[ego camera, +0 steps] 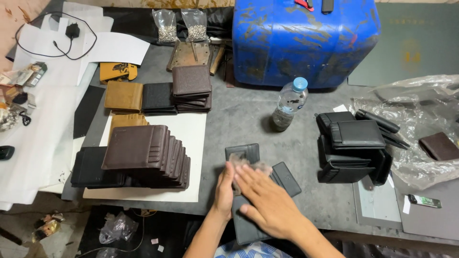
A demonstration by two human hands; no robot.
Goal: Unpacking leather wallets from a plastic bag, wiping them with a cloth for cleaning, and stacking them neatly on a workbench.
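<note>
Head view: the right hand [270,203] lies flat, palm down, fingers stretched out and together, pressing on a dark grey open wallet [260,200] that rests on the grey counter [244,117] at its near edge. The left hand [224,188] stands on its edge just beside it, fingers loosely curled against the wallet's left side with a small crumpled bit of clear plastic [246,161] at the fingertips; neither hand closes around anything. The wallet's far flaps stick out beyond the fingers.

To the left, on a white sheet [193,138], a stepped stack of brown wallets [148,155] leans beside a low black stack [93,167]. Farther back sit tan, black and brown piles [191,86]. Behind the hands stands a plastic water bottle with a blue cap [289,102], and beyond it a scuffed blue drum [306,38]. To the right is a heap of black wallets [354,148], next to a crinkled clear plastic bag [420,119].
</note>
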